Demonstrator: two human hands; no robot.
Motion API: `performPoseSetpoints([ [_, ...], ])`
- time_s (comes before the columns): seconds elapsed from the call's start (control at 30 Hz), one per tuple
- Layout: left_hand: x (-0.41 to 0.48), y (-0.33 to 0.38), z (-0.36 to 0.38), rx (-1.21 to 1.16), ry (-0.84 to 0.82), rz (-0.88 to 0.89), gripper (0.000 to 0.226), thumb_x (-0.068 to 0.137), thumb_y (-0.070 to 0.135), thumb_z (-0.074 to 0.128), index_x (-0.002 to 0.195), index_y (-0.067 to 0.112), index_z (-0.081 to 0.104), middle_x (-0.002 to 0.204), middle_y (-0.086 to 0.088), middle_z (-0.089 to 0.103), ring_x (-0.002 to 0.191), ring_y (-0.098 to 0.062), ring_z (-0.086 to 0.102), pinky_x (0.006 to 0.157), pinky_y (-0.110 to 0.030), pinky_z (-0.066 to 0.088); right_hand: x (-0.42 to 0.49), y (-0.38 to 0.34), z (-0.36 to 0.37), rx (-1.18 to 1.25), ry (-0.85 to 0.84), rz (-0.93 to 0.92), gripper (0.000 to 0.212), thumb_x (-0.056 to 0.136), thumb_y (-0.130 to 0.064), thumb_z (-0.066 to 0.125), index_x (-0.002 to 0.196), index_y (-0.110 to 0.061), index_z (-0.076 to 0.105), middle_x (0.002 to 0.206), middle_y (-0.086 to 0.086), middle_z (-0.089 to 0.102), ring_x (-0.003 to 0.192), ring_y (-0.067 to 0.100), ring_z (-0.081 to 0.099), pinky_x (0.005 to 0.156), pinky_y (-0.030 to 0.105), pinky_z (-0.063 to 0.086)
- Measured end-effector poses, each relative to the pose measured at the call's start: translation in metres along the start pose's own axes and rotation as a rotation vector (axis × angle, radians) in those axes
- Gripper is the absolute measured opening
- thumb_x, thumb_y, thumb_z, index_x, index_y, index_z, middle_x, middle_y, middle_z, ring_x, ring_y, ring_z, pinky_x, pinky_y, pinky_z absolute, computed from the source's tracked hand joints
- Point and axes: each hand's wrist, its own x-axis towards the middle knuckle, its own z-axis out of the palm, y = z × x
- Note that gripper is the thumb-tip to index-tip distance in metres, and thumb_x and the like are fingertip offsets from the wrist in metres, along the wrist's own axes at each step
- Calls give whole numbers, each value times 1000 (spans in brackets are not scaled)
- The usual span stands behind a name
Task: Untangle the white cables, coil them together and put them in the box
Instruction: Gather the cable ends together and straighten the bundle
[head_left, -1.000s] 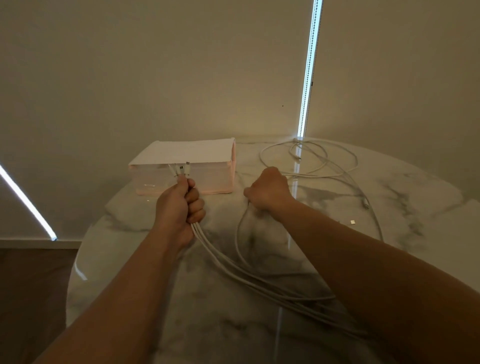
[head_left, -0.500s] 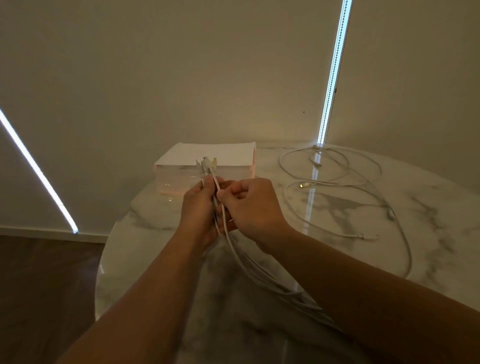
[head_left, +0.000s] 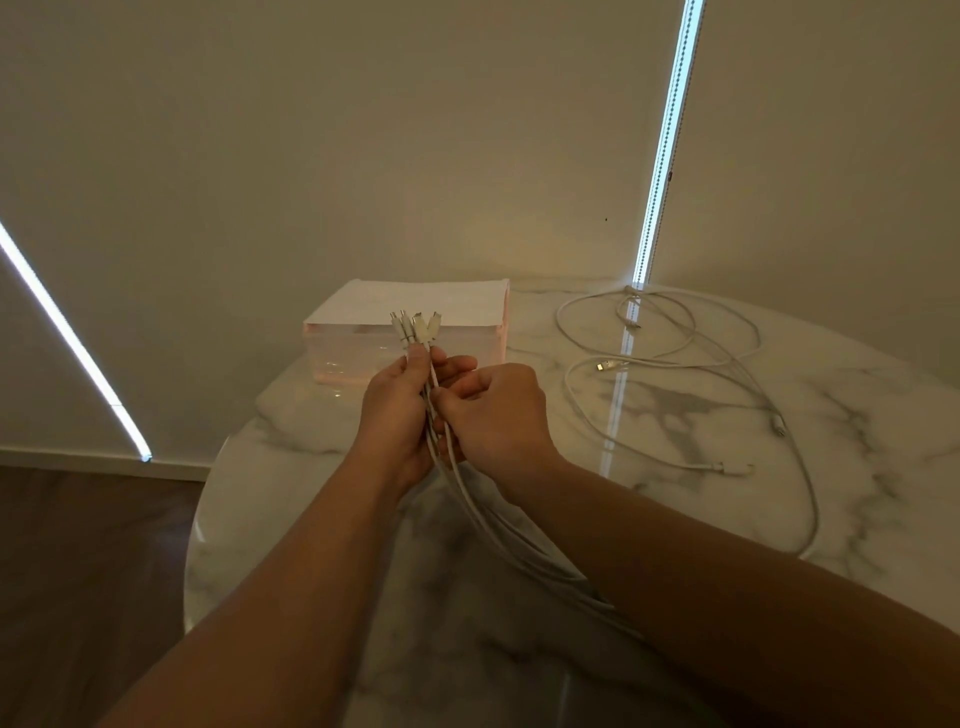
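Nearest to the camera, well in front of the pale pink translucent rectangular box (head_left: 363, 358) with a flat white top, a bundle of thin white cables (head_left: 493, 535) comes out from under the right forearm. It rises over the round white marble table (head_left: 291, 545) to both hands. Just in front of the box the left hand (head_left: 392, 415) grips this bundle with its fingers curled round it. The white plug ends (head_left: 415, 330) stand up above the fist. Touching it, the right hand (head_left: 501, 415) pinches one cable of the bundle between thumb and bent fingers. Right of the box, loose loops of white cable (head_left: 727, 374) lie flat on the marble, apart from the hands, with bare marble between. Left of the box the table's curved edge is close. Behind the box the table meets the beige wall (head_left: 363, 156).
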Motion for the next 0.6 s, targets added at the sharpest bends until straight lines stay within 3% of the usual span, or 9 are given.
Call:
performPoseSetpoints([
  [0.13,6,-3,-2,-77,49,0,32,106,28,38,85,10,54,66,-5,60,62,-20,64,60,-30,56,-4,-7,-9,44,-160,166,19,91,-18,66,84,-1,69,69,12,68,50,23,66,56,36,60],
  [0.27,11,-4,-6,-203,126,-32,33,106,31,35,80,15,48,54,2,41,49,-15,52,54,-29,54,-13,-15,-28,-71,-373,251,31,97,-24,58,92,5,68,64,11,55,43,17,50,41,22,41],
  [0.37,11,-2,-9,-248,155,-75,33,106,34,33,81,18,46,51,5,35,39,-10,35,43,-19,40,-21,-19,-36,-332,-430,140,25,99,-15,52,101,4,68,73,14,56,53,19,48,46,26,38],
  [0.5,10,1,-11,-232,187,-88,33,107,33,31,80,19,43,50,6,29,38,-7,19,34,-17,18,-30,-17,-37,-517,-434,-1,20,96,-17,51,99,-4,66,95,10,66,81,20,61,76,32,53],
  [0.6,13,4,-16,-281,244,-84,35,106,22,29,74,18,41,47,7,26,35,-7,18,31,-17,16,-39,-13,-43,-579,-373,-29,23,97,-29,54,84,-11,59,82,4,61,81,19,61,74,34,52],
])
